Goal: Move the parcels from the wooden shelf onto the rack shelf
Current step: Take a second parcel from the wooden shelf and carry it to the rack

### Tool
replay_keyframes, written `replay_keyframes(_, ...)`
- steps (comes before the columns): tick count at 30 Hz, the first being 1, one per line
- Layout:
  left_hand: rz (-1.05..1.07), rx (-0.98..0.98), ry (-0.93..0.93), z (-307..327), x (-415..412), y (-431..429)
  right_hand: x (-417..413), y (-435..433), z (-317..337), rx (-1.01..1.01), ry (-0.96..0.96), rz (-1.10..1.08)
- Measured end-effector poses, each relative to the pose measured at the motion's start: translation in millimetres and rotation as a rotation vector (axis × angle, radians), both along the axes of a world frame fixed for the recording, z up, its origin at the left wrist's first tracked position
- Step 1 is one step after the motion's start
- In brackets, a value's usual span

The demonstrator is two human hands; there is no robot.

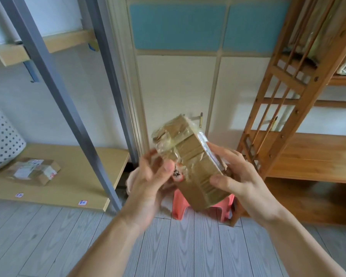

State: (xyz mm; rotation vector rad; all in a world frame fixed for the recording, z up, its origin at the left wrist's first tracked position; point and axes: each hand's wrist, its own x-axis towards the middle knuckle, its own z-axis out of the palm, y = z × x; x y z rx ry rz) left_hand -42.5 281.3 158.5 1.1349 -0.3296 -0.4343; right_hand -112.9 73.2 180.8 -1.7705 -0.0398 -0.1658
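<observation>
My left hand (154, 176) is smeared with motion blur, so I can't really say how its fingers sit on the parcel (190, 162). Below the grip, the pink stool (224, 208) is mostly covered. The label under my right fingers (226, 156) is probably unreadable anyway.

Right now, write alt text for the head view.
Both bare hands, left hand and right hand, hold a tape-wrapped brown cardboard parcel between a grey metal rack and a wooden shelf.
</observation>
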Motion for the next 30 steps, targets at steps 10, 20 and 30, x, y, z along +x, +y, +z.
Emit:
replay_keyframes(10, 0.16, 0.156, -0.057, -20, 13, 25, 10, 17, -24, 0.26, -0.185, -0.422)
replay_keyframes(20, 0.326, 0.164, -0.226, -27, 18, 113, -1, 120, -35, 0.257, -0.124, -0.323)
replay_keyframes(30, 0.447, 0.266, -0.396, -3, 26, 226, 11, 236, -7, 0.114, -0.198, -0.367)
